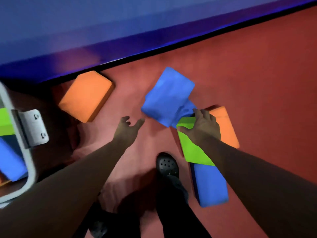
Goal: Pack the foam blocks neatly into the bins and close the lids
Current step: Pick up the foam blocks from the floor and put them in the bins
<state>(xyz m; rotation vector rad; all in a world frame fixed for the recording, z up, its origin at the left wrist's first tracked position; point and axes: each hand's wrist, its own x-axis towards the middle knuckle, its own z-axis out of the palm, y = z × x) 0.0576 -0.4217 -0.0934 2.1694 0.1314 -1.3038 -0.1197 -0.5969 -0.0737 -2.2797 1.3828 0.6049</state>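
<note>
Foam blocks lie scattered on a red carpeted floor point(257, 74). Right of centre, the right hand point(203, 127) has its grip grasping the top end of a smooth green block point(192, 148); touching it are a crumpled blue block point(167, 97) above, a flat blue slab point(210, 184) below and an orange block point(228, 127) behind. The left hand point(127, 128) hovers at centre, grip released, fingers spread. Another orange slab point(86, 95) lies upper left. At the left edge, a grey plastic bin point(30, 162) with a latch point(33, 127) holds green and blue foam. A black perforated clog point(167, 164) stands at lower centre
</note>
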